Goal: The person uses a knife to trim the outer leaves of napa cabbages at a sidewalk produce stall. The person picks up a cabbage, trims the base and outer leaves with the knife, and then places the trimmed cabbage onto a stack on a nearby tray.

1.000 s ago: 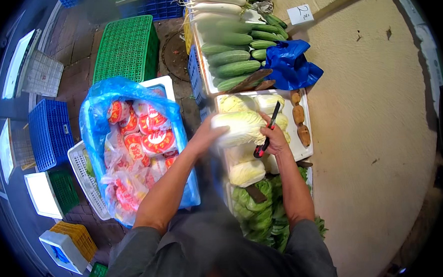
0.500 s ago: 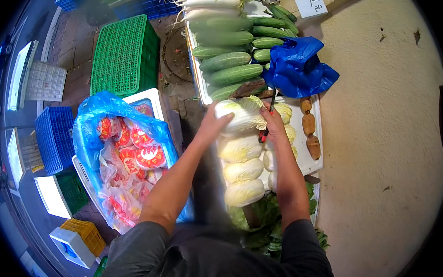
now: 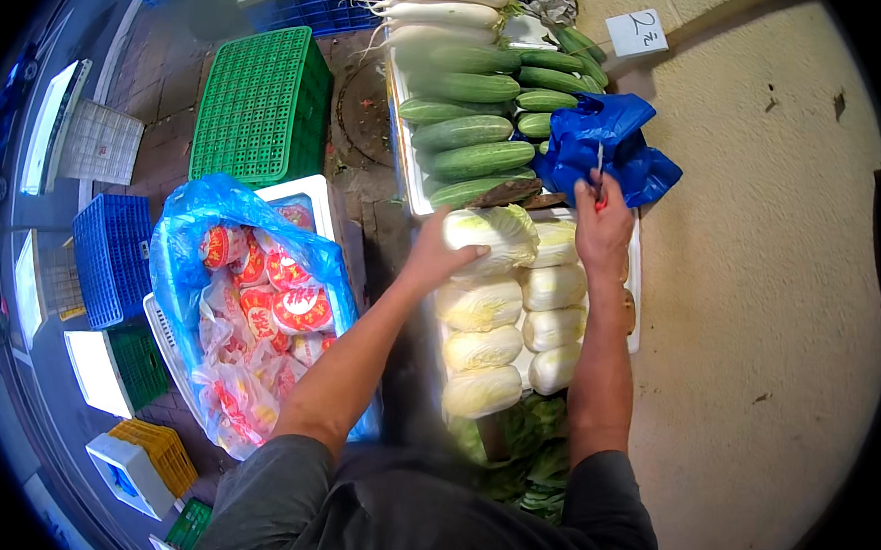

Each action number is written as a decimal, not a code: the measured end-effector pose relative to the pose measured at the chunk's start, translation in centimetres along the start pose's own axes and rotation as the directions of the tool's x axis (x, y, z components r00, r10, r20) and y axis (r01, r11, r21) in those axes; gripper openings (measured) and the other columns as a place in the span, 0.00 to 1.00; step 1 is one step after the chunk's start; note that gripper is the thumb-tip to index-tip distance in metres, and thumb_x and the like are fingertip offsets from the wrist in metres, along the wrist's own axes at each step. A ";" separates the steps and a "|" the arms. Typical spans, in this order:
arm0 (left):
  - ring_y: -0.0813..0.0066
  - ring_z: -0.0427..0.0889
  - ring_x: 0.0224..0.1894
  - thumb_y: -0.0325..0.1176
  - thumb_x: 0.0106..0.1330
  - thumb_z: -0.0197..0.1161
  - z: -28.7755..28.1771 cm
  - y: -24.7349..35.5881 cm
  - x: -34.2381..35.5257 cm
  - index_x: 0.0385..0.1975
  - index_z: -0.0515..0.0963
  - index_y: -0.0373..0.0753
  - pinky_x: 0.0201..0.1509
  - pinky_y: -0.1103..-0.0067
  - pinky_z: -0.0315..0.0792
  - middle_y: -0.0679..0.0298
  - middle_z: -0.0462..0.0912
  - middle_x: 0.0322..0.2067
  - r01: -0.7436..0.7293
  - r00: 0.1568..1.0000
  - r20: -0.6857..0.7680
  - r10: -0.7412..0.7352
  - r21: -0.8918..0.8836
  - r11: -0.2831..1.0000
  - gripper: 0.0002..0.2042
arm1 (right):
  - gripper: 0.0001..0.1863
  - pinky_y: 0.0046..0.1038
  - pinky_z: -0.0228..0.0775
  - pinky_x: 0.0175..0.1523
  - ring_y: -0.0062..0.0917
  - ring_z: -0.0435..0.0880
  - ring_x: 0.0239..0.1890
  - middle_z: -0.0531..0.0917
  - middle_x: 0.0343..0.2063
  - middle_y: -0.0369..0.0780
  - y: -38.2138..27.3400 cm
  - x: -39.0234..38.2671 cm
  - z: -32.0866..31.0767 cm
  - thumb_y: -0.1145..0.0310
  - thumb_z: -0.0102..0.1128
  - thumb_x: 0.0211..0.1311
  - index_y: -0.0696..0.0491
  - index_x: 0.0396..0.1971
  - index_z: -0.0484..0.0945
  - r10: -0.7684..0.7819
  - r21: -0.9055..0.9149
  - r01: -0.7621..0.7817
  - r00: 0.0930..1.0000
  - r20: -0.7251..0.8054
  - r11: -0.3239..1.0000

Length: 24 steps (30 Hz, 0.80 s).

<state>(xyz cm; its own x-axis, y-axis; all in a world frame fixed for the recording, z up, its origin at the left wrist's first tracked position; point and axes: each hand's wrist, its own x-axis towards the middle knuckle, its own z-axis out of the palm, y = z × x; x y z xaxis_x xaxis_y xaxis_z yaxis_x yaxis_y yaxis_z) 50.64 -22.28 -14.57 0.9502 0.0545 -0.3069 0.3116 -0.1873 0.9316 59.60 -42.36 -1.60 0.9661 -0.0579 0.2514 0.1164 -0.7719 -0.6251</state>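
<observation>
My left hand (image 3: 441, 255) is closed around the left end of a napa cabbage (image 3: 496, 238), thumb across its top. This cabbage is at the far end of a column of several pale napa cabbages (image 3: 482, 348) on a white tray. My right hand (image 3: 603, 225) grips a small knife (image 3: 600, 157); its thin blade points away from me and a bit of red handle shows by the fingers. The blade tip overlaps a crumpled blue plastic bag (image 3: 604, 127); whether they touch I cannot tell. A second column of cabbages (image 3: 553, 286) lies beside my right forearm.
Beyond the cabbages lie several green cucumbers (image 3: 465, 132) and white radishes (image 3: 442, 14). Leafy greens (image 3: 529, 440) are close to me. At left stands a box with a blue liner (image 3: 184, 224) holding red-printed bags, near a green crate (image 3: 252, 106). A tan wall (image 3: 749, 259) borders the right.
My right hand has left the cabbage and moved right and outward with the knife, toward the blue bag. My left hand still holds the cabbage, now slightly lower and to the right.
</observation>
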 end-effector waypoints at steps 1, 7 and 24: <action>0.50 0.64 0.63 0.50 0.46 0.73 0.0 0.0 0.0 0.62 0.57 0.24 0.67 0.68 0.58 0.38 0.64 0.59 0.008 1.000 -0.019 -0.008 0.005 1.000 0.49 | 0.18 0.32 0.71 0.42 0.41 0.81 0.36 0.82 0.35 0.48 -3.5 1.5 -0.6 0.63 0.60 0.60 0.58 0.45 0.77 -0.102 0.025 0.103 0.995 -0.022 0.994; 0.51 0.65 0.62 0.50 0.45 0.72 0.2 0.8 0.1 0.61 0.60 0.25 0.65 0.69 0.60 0.38 0.66 0.58 0.006 1.000 -0.010 -0.006 0.015 1.000 0.47 | 0.08 0.43 0.71 0.39 0.46 0.81 0.34 0.82 0.32 0.48 -7.4 4.2 4.7 0.70 0.51 0.55 0.52 0.35 0.75 -0.375 -0.239 0.452 0.875 0.306 0.859; 0.65 0.67 0.61 0.35 0.57 0.68 -2.9 -3.5 -6.2 0.65 0.54 0.31 0.62 0.72 0.64 0.50 0.67 0.59 0.123 0.987 -0.063 -0.146 -0.275 0.954 0.39 | 0.09 0.17 0.64 0.31 0.13 0.70 0.26 0.77 0.28 0.32 -2.0 -5.4 -2.0 0.69 0.57 0.63 0.59 0.39 0.76 0.210 0.290 -0.328 0.904 0.372 0.899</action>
<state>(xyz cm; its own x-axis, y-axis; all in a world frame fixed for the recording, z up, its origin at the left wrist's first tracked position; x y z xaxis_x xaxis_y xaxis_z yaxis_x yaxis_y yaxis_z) 43.69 -19.15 -15.42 0.8931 0.1430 -0.4265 0.4161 0.0973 0.9041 53.68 -41.74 -0.26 0.9836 0.0208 -0.1790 -0.1459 -0.4910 -0.8589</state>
